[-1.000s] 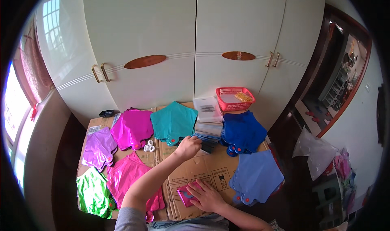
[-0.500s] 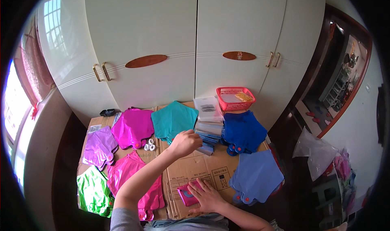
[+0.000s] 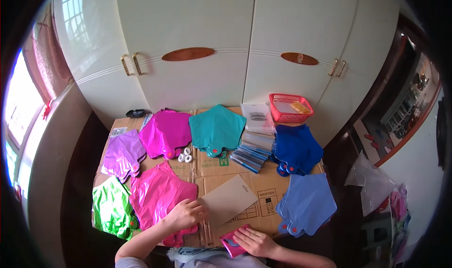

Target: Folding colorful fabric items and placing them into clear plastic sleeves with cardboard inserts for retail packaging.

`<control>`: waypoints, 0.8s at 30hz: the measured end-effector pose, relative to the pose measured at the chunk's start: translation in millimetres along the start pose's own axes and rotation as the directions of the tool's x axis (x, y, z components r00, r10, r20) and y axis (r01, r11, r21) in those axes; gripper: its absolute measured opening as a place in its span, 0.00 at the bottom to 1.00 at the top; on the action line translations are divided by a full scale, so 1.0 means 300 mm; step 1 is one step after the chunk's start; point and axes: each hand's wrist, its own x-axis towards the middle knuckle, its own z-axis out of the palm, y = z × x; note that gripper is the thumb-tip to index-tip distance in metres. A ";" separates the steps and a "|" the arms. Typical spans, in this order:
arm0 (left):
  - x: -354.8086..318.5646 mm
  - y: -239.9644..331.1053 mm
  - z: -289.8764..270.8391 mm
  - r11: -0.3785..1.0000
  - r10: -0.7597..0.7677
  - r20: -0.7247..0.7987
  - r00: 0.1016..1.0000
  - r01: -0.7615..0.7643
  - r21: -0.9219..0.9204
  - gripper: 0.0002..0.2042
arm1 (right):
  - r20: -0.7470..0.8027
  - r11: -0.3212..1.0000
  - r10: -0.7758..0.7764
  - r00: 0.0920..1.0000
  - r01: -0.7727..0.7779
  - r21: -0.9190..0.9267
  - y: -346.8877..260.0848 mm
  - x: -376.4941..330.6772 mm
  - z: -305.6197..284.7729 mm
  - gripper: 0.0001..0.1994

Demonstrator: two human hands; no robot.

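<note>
My left hand [image 3: 187, 215] pinches the left edge of a flat, translucent greyish plastic sleeve [image 3: 229, 198] with a hang hole at its far right corner. The sleeve lies slantwise over the cardboard [image 3: 273, 183]. At the table's near edge my right hand [image 3: 255, 243] grips a folded bright pink packet [image 3: 231, 246], fingers on top and thumb hidden. A bluish shape shows on the packet. Beyond the sleeve, a fanned stack of similar clear sleeves [image 3: 254, 150] lies in front of a clear plastic pack [image 3: 258, 117].
Piles of shiny flat pouches ring the cardboard: green [image 3: 110, 207], pink [image 3: 160, 192], lilac [image 3: 123, 152], magenta [image 3: 165, 132], teal [image 3: 217, 128], dark blue [image 3: 297, 148] and pale blue [image 3: 308, 202]. Small white rolls [image 3: 185, 155] sit near the magenta pile. A red basket [image 3: 287, 115] stands behind.
My left hand has come back from the sleeve stack toward me with one sleeve. My right hand and the pink packet have shifted nearer the table edge. The whole view has shifted slightly.
</note>
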 end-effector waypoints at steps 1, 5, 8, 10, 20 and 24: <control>-0.026 0.012 0.013 0.999 -0.045 0.023 0.999 0.045 0.008 0.11 | -0.049 0.996 0.029 0.998 -0.024 0.090 0.014 -0.002 -0.005 0.20; -0.088 0.077 0.031 0.977 -0.210 -0.038 0.977 0.209 -0.030 0.10 | 0.322 0.615 0.603 0.730 -0.682 0.395 0.099 0.110 -0.076 0.10; -0.102 0.106 0.056 0.971 -0.235 -0.056 0.970 0.232 -0.047 0.12 | 0.317 0.087 0.697 0.643 -0.515 0.853 0.220 0.224 0.057 0.11; -0.088 0.116 0.070 0.973 -0.230 -0.143 0.963 0.225 -0.046 0.13 | 0.360 -0.102 0.696 0.621 -0.411 0.906 0.254 0.286 0.178 0.11; -0.073 0.159 0.109 0.964 -0.263 -0.033 0.964 0.264 0.033 0.23 | 0.386 0.107 0.668 0.636 -0.596 0.796 0.235 0.327 0.273 0.15; -0.066 0.164 0.108 0.965 -0.263 0.026 0.964 0.263 0.021 0.27 | 0.315 0.288 0.685 0.656 -0.642 0.710 0.205 0.356 0.227 0.18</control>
